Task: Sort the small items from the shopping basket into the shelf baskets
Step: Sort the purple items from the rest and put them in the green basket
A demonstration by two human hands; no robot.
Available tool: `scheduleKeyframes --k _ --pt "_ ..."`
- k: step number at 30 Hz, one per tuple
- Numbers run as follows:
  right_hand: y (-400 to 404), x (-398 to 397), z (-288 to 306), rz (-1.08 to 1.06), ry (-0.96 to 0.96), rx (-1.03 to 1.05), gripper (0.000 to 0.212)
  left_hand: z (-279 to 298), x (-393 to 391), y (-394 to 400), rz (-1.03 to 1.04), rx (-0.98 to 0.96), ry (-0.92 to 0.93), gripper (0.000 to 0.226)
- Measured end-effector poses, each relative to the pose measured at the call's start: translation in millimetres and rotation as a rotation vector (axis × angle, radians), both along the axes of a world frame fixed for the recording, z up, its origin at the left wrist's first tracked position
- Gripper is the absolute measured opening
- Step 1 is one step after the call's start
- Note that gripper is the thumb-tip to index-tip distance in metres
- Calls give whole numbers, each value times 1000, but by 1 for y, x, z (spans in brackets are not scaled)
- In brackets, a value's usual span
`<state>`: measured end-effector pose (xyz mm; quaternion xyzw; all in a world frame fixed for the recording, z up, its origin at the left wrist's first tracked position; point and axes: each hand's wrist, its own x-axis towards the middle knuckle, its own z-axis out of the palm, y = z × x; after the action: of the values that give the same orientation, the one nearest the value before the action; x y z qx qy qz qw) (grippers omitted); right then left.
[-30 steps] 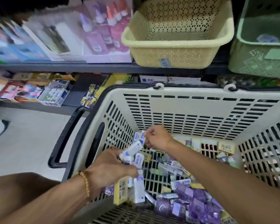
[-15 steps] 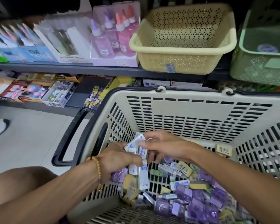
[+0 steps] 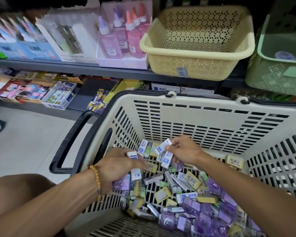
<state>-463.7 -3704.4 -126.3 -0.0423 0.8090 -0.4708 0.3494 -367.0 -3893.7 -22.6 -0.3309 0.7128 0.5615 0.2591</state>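
Two hands in shopping basket (image 3: 203, 117): right hand (image 3: 183, 150) pinches white-blue packets (image 3: 164, 151), left hand (image 3: 116, 165) clasps more, gathering one kind for shelf basket (image 3: 196, 47).

Two shelf baskets (image 3: 197, 48), one shopping basket (image 3: 203, 106)

Cream slotted shopping basket (image 3: 195, 103), yellow perforated shelf basket (image 3: 195, 65), green shelf basket (image 3: 272, 77)

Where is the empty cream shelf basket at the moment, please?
In the head view, the cream shelf basket sits upper centre on the shelf, between the glue bottles and the green basket.
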Motion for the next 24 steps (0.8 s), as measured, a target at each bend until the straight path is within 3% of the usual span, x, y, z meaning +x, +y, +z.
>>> scheduleKeyframes --k 5,11,15,19,24 --pt "-26 -13 -16 59 60 72 24 -1 0 0 132 89 13 17" --pt "-26 -7 -21 -100 175 91 11 7 -7 -1 271 161 16 19" --pt "-16 1 -21 -7 278 200 29 10 -7 0 302 190 40 13" --pt "-19 12 -19 168 527 439 42 16 -8 1 350 225 51 14" --pt "-32 11 -27 340 624 456 33 19 -6 -1 356 249 27 16"
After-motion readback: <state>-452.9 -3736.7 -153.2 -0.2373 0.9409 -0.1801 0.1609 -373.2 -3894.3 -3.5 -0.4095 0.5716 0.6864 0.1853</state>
